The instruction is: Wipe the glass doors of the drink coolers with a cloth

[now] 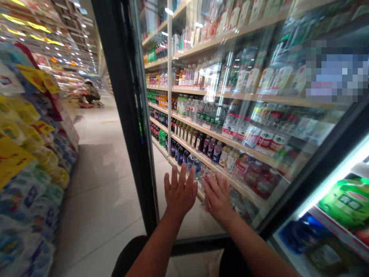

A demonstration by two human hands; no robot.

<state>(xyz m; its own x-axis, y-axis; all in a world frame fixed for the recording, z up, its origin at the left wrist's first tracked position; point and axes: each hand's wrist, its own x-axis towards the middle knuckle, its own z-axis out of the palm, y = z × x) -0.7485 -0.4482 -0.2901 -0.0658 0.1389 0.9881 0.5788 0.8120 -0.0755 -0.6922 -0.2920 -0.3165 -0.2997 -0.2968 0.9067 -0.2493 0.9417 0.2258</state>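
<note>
- We see beige shelves (190, 91) of bottled drinks (266, 140) behind the glass door.
- The black-framed glass door (123, 104) stands upright directly before us.
- Plastic-wrapped packs (31, 196) are piled to the left of the glass door.
- A green labelled package (346, 200) sits to its right.
- Our left hand (180, 194), fingers spread wide, and our right hand (217, 196), fingers narrowly together, face its lower part; we cannot tell whether they touch.

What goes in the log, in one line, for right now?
left hand: open | right hand: open | both: raised before glass door, contact unclear | through glass: bottles
</note>
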